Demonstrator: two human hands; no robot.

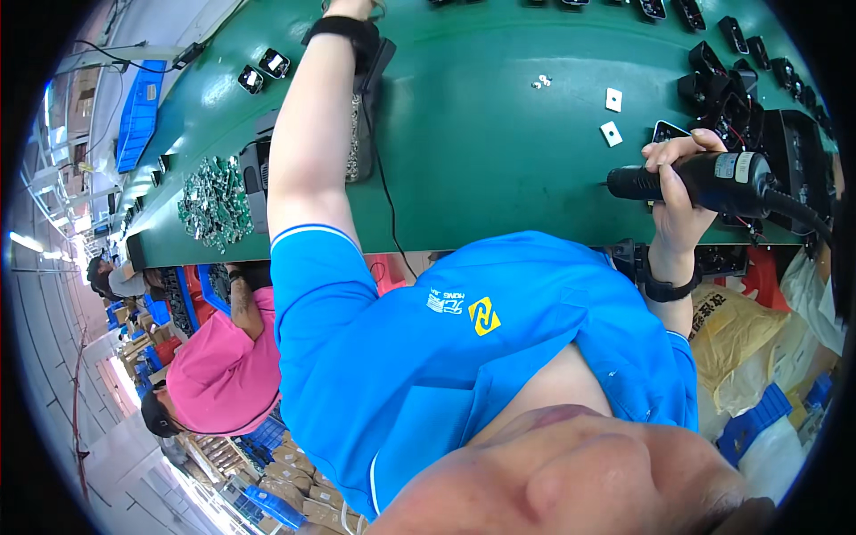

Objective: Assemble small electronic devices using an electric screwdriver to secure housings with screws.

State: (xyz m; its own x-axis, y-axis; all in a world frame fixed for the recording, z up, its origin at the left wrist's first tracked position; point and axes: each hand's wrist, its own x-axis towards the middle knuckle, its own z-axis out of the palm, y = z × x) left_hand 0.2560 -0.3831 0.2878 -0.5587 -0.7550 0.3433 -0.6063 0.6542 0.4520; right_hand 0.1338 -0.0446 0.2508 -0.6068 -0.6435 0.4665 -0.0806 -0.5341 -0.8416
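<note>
My right hand (679,183) is closed around a black electric screwdriver (727,178), held level over the right part of the green table. Its bit end points left and its cord runs off to the right. My left arm reaches away across the table. Only part of my left hand (352,8) shows at the top edge, so its fingers are out of sight. Left of the screwdriver lie two small white square plates (612,134) with a central hole. A few tiny shiny parts (541,82) lie beyond them. Beside my left forearm stands a dark device (366,134), partly hidden.
A heap of small green and silver circuit boards (216,203) lies at left, with two small black housings (264,71) beyond. Many black housings (709,67) crowd the right side. A black cable (385,192) crosses the table. At left sits a person in a pink shirt (223,374).
</note>
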